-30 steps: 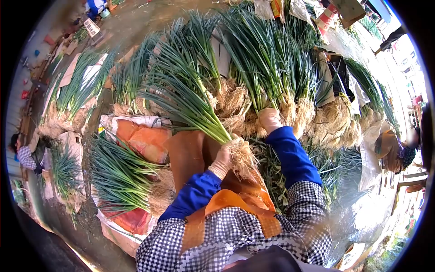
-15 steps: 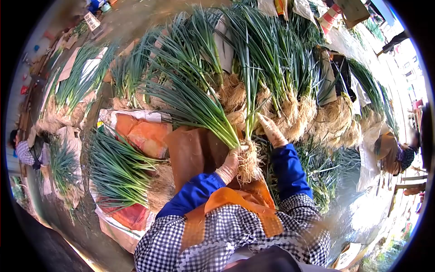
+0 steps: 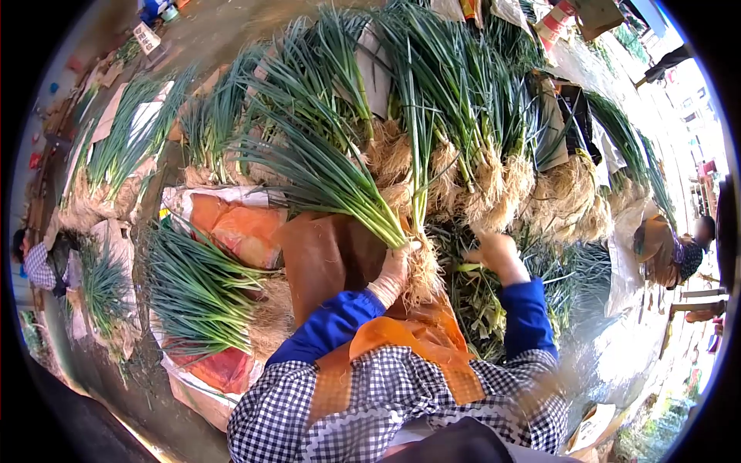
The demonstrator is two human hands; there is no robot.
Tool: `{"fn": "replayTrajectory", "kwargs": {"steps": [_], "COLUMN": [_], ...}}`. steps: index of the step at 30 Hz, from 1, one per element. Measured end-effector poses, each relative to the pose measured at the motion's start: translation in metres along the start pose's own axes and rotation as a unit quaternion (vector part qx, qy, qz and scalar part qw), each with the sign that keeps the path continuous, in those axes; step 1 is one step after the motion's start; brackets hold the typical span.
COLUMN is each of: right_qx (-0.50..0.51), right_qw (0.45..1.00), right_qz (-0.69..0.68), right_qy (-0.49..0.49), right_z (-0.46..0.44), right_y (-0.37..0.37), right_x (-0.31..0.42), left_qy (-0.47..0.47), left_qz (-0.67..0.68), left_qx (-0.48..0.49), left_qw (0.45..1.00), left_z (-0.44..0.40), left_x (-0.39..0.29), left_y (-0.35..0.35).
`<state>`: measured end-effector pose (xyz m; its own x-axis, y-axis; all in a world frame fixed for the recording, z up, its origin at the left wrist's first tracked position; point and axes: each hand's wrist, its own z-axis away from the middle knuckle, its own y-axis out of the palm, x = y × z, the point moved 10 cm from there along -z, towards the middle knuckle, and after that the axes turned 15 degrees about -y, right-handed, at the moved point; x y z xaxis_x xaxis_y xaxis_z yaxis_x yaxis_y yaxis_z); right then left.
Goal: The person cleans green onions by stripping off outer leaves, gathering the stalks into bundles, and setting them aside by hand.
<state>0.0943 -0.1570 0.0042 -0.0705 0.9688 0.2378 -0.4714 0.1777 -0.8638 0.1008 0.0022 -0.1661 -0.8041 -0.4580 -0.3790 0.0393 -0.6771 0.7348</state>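
My left hand [image 3: 394, 274] is closed around a bunch of green onions [image 3: 363, 204] just above the roots. Their pale, stringy roots [image 3: 423, 276] hang beside it, over my brown-and-orange apron, while the long leaves fan out away from me, mostly to the upper left. One stalk [image 3: 419, 185] in the bunch stands more upright than the others. To the right, apart from the bunch, my right hand [image 3: 498, 253] hovers above a heap of leaf scraps [image 3: 486, 312], its thumb and forefinger apart. A pale green leaf piece [image 3: 468, 267] shows just below its thumb.
Rooted green onions [image 3: 494, 177] stand in a row ahead of me. Another pile of green onions [image 3: 204, 289] lies at left on sacking with an orange bag [image 3: 243, 231]. One person [image 3: 46, 262] is at far left, another person [image 3: 671, 251] at far right.
My right hand has left the upright stalk and moved right and down over the leaf scraps. A pale leaf piece now shows beside it. My left hand keeps its hold on the green onions.
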Motion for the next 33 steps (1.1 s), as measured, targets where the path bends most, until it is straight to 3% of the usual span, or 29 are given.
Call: {"fn": "replayTrajectory", "kwargs": {"steps": [1,2,4,6,7,8,9,10,11,12,13,14,15,16,17,18,20,22,24,25,27,28,30,32,33], "right_qx": [-0.112,-0.284,-0.28,-0.212,-0.048,-0.015,-0.112,-0.021,-0.07,-0.02,0.17,0.358,0.382,0.307,0.161,-0.002,-0.151,-0.196,-0.296,-0.299,-0.423,-0.446,-0.275,-0.164,-0.073], "right_qw": [0.992,0.946,0.928,0.947,0.99,0.991,0.933,0.939,0.925,0.916,0.927,0.875,0.885,0.933,0.985,0.985,0.919,0.914,0.905,0.937,0.846,0.821,0.859,0.822,0.822], "right_qz": [0.035,0.032,0.079,0.109,0.051,-0.026,-0.007,0.071,-0.055,-0.114,-0.007,0.116,0.143,0.134,0.024,-0.173,-0.363,-0.356,-0.303,-0.166,-0.319,-0.344,-0.424,-0.487,-0.497], "right_qy": [-0.041,-0.153,-0.231,-0.214,-0.123,-0.129,-0.343,-0.336,-0.369,-0.384,-0.333,-0.303,-0.225,-0.131,-0.054,-0.02,-0.01,0.011,-0.031,-0.071,-0.069,-0.09,-0.077,-0.245,-0.268], "right_z": [-0.021,-0.034,-0.064,-0.095,-0.103,-0.085,-0.067,-0.049,-0.018,0.01,0.023,0.051,0.055,0.041,0.019,0.006,-0.036,-0.097,-0.134,-0.124,-0.123,-0.104,-0.07,-0.002,0.016], "right_y": [-0.021,-0.043,-0.06,-0.041,-0.024,-0.022,-0.007,0.024,0.021,0.036,0.086,0.13,0.137,0.109,0.07,0.026,-0.012,-0.013,-0.005,-0.021,-0.001,-0.006,0.009,-0.004,0.022], "right_x": [0.007,0.028,0.077,0.079,0.07,0.08,0.092,0.09,0.093,0.084,0.068,0.045,0.014,-0.001,-0.007,0.003,0.02,0.012,0.001,0.021,-0.003,0.008,0.043,0.092,0.08], "left_qy": [0.064,0.024,0.086,0.088,0.083,0.077,0.076,0.073,0.092,0.088,0.083,0.078,0.084,0.086,0.088,0.088,0.104,0.085,0.08,0.123,0.104,0.079,0.078,0.075,0.052], "left_qz": [-0.025,-0.013,-0.046,-0.016,0.008,0.033,0.03,0.032,0.026,0.026,0.026,0.026,0.037,0.014,-0.009,-0.011,-0.054,-0.04,-0.007,-0.055,-0.044,-0.037,0.048,0.029,0.05], "left_qx": [-0.028,-0.028,-0.045,-0.034,-0.043,-0.051,-0.08,-0.081,-0.059,-0.046,-0.034,-0.021,-0.01,-0.001,0.008,0.01,-0.059,-0.044,-0.031,-0.079,-0.076,-0.074,-0.013,-0.03,-0.015], "left_qw": [0.997,0.999,0.994,0.995,0.996,0.995,0.993,0.994,0.994,0.995,0.996,0.996,0.996,0.996,0.996,0.996,0.991,0.995,0.996,0.988,0.991,0.993,0.996,0.996,0.997], "left_z": [0.023,0.038,0.019,0.015,0.014,0.011,0.004,0.004,0.003,0.01,0.018,0.025,0.035,0.032,0.03,0.032,0.044,0.037,0.029,0.034,0.03,0.023,0.004,0.01,0.018], "left_x": [-0.02,-0.023,-0.017,-0.015,-0.013,-0.011,-0.007,-0.007,-0.013,-0.018,-0.023,-0.027,-0.033,-0.031,-0.029,-0.029,-0.033,-0.027,-0.022,-0.033,-0.032,-0.022,-0.012,-0.016,-0.018], "left_y": [0.022,0.037,0.018,0.013,0.01,0.007,-0.003,-0.004,0.0,0.009,0.018,0.027,0.039,0.038,0.038,0.043,0.042,0.039,0.033,0.029,0.024,0.016,0.007,0.005,0.015]}}
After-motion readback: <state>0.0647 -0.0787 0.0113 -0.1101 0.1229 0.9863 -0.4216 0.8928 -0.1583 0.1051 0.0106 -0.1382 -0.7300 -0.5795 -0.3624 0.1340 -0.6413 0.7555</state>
